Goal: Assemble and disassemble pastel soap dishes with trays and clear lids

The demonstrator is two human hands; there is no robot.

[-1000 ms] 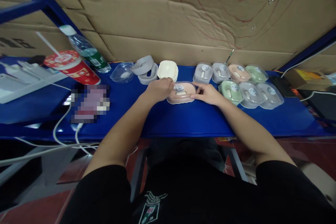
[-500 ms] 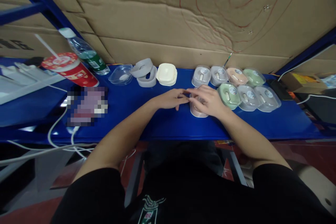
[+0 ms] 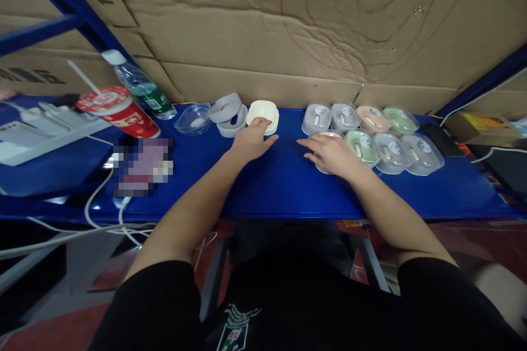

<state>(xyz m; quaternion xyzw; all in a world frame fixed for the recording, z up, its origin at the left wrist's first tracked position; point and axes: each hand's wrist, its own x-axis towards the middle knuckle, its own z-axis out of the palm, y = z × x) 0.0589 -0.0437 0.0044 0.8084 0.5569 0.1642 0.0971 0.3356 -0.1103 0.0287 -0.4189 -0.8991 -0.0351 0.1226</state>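
Reference point: the cream lid stack [image 3: 262, 112], at the back of the blue table [image 3: 267, 192].

The left hand [image 3: 253, 141] is at the near side of the stack. Its fingers extend over the stack's near edge and its thumb is spread wide; the hand is open and grips nothing. Fingertip contact with the stack cannot be confirmed.

The right hand [image 3: 329, 153] is to the right of and nearer than the stack, palm down over the peach container [image 3: 334, 135]. Its fingers are extended, reach past the container's left side and are not closed around it. The hand hides most of this container, which sits on the table.

Right of the stack, beyond the right hand, stands a green container [image 3: 363, 145] with a clear cover. Farther right are two grey containers [image 3: 393, 148]. Immediately left of the stack are two grey frames [image 3: 227, 107], one leaning on the other; next to these is a clear cover [image 3: 192, 119].
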